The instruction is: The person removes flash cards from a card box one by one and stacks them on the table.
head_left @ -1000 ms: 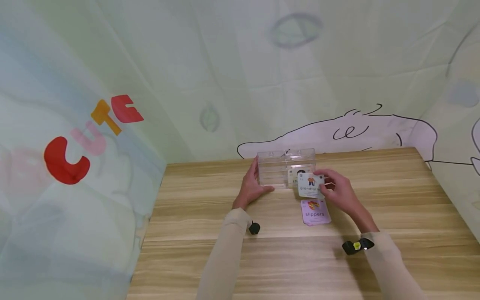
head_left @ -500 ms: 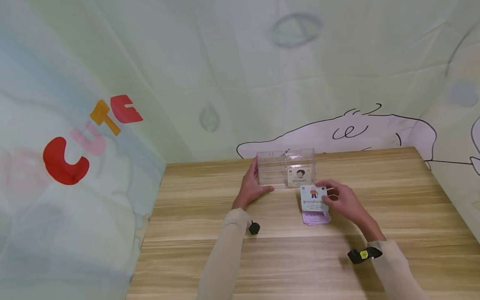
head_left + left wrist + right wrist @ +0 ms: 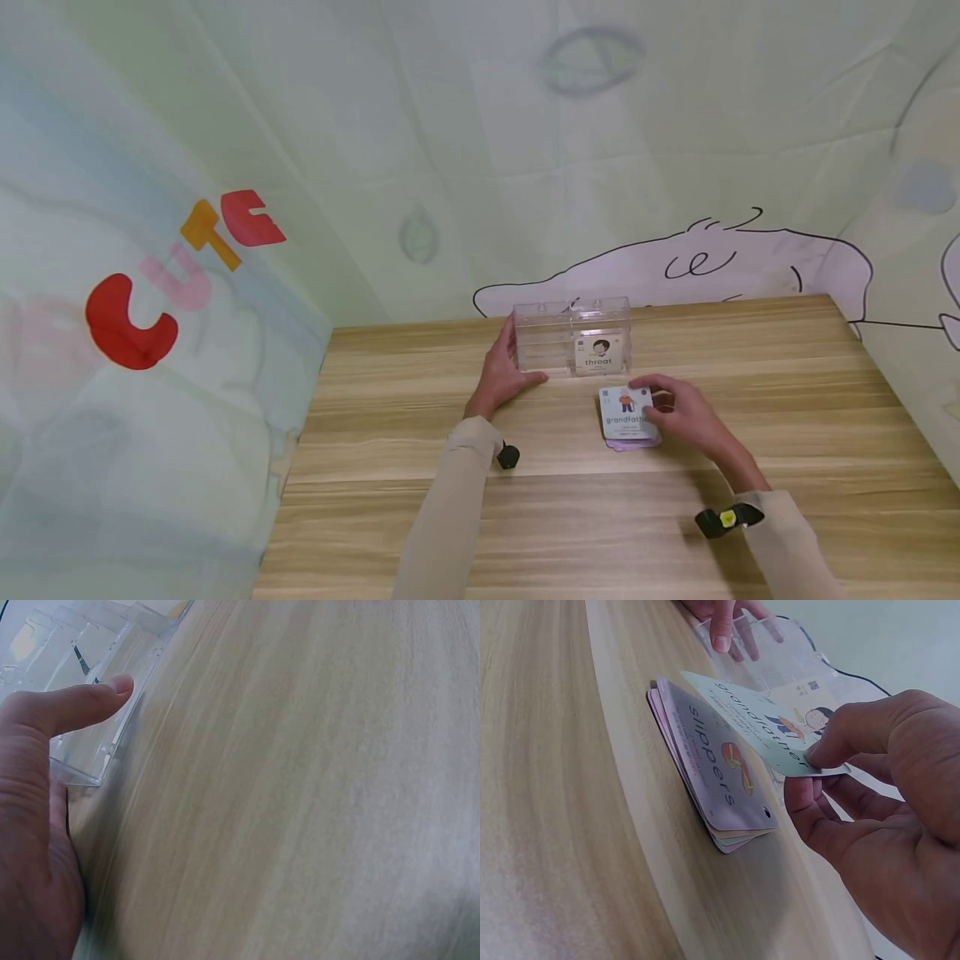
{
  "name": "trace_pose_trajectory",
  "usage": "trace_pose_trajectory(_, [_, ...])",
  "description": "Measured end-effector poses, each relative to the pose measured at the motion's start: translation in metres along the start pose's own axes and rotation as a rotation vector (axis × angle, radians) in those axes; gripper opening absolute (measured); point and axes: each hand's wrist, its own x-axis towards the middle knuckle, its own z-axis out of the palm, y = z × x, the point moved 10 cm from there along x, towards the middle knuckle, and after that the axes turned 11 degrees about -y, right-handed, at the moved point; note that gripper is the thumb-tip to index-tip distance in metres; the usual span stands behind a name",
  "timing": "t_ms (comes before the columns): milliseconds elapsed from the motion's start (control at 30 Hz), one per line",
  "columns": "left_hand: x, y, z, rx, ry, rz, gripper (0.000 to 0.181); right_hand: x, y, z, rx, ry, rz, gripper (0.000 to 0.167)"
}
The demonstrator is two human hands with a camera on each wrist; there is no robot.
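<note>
My right hand pinches the "grandfather" flashcard by its right edge, between thumb and fingertips. In the right wrist view that card tilts above a small stack of flashcards, with a purple "slippers" card on top. A two-compartment clear plastic box stands at the back of the table. Its right compartment holds a "throat" card, facing me. My left hand grips the left end of the box, its thumb lying across the lower front. Most of its fingers are hidden behind the box.
The wooden table ends at a printed fabric backdrop just behind the box. On the left, another backdrop panel with coloured letters borders the table.
My right hand has drawn the "grandfather" card from in front of the box's right compartment, toward me and down over the stack. The "throat" card is now uncovered. My left hand stays put.
</note>
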Motion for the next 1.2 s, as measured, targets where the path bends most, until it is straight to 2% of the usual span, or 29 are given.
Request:
trace_pose_trajectory(200, [0.0,-0.001,0.0,0.004,-0.002,-0.008,0.133,-0.001,0.004,0.004,0.008,-0.018,0.026,0.042])
trace_pose_trajectory(500, [-0.001,-0.002,0.001,0.007,-0.004,-0.023,0.132,0.0,0.004,0.008,-0.033,-0.015,0.013,0.042])
trace_pose_trajectory(700, [-0.001,-0.001,0.0,0.004,-0.002,-0.035,0.133,0.002,0.004,0.009,-0.093,-0.016,-0.014,0.042])
trace_pose_trajectory(900, [-0.001,0.0,0.0,0.002,0.003,-0.014,0.133,0.003,0.002,0.01,-0.124,-0.011,-0.051,0.042])
trace_pose_trajectory(1200, [-0.001,-0.001,0.0,-0.001,0.005,-0.016,0.134,0.0,-0.006,0.01,-0.244,0.036,-0.08,0.042])
